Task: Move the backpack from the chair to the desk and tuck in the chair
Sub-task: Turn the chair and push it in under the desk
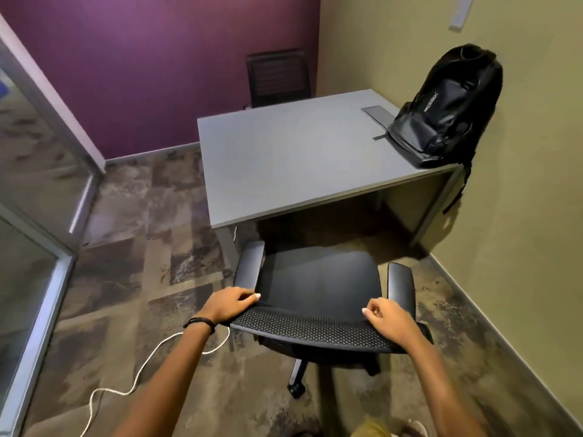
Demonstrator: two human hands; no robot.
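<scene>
Currently the table (284,159) carries the backpack (448,111) at its far right corner, upright and leaning on the wall; the first step looks complete. One strap hangs off the table edge. The backpack is zipped, so its contents cannot be seen. It appears soft-sided and moderately heavy.

The chair (318,288) stands in front of the table, seat empty, its front edge near the table edge but not yet under it. It rides on casters, so it should roll with light force; carpet may add drag. The mesh backrest top is the correct grip point, being stiff at the rim.

Left hand (228,305) curls over the backrest's left top edge, fingers closed on it. Right hand (389,320) grips the right top edge likewise. A white cord (138,373) lies on the floor near the casters and could snag.
</scene>
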